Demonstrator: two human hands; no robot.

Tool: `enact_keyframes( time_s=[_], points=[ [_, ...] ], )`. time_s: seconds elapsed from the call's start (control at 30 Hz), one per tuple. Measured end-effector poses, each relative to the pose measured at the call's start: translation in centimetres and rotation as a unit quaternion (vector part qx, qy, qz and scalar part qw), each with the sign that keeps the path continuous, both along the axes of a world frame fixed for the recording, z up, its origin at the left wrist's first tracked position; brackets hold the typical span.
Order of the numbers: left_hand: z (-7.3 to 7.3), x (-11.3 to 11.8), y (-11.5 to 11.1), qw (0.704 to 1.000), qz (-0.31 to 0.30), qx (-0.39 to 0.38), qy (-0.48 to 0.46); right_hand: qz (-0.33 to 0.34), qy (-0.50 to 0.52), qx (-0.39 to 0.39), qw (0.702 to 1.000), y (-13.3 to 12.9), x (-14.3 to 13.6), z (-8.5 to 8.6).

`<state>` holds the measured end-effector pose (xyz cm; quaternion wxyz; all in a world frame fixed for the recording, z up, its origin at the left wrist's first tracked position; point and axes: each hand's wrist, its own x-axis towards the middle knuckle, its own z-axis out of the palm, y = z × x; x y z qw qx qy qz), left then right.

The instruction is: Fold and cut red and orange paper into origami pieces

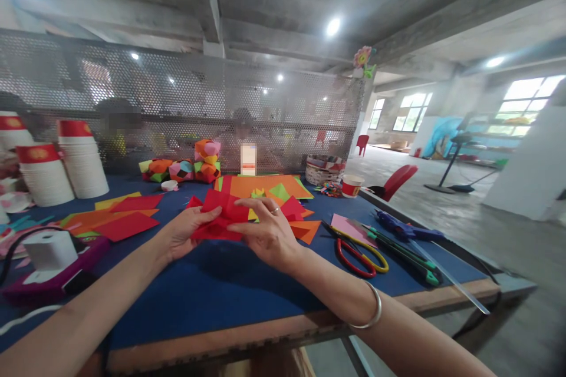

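Note:
A piece of red folded paper (219, 218) is held up above the blue table, with creases and raised flaps showing. My left hand (183, 232) pinches its left side, thumb on top. At the right edge, my right hand (272, 235) has its fingers bent around the paper; a ring and a silver bangle show on this arm. Behind my hands lie orange sheets (241, 185) and smaller folded pieces in red, orange and yellow-green. Some of these are partly hidden by my right hand.
Red-handled scissors (358, 259), a green cutter (404, 253) and a blue glue gun (407, 227) lie at right. Loose red sheets (126, 227), a purple power strip (88, 256) and stacked paper cups (82, 159) are at left. Colourful paper balls (207, 159) stand before a mesh divider (283, 94).

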<state>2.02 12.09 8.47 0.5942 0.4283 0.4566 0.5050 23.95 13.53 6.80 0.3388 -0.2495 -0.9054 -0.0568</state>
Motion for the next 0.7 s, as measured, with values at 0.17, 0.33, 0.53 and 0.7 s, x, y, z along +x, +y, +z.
enact_keyframes(
  time_s=[0.17,0.33,0.53,0.7],
  points=[
    [0.2,0.0,-0.1,1.0,0.012,-0.014,-0.001,0.048,-0.071,0.005,0.996,0.3,0.3,0.0],
    [0.0,-0.1,-0.2,1.0,0.001,-0.013,-0.01,0.051,-0.09,-0.037,0.994,0.3,0.1,0.1],
    [-0.1,0.3,-0.8,0.998,-0.06,-0.001,-0.023,0.035,-0.027,-0.027,0.999,0.8,0.2,-0.2],
    [-0.9,0.2,-0.3,0.998,-0.049,0.014,-0.021,0.058,0.045,0.003,0.997,2.0,-0.1,-1.2]
  ],
)
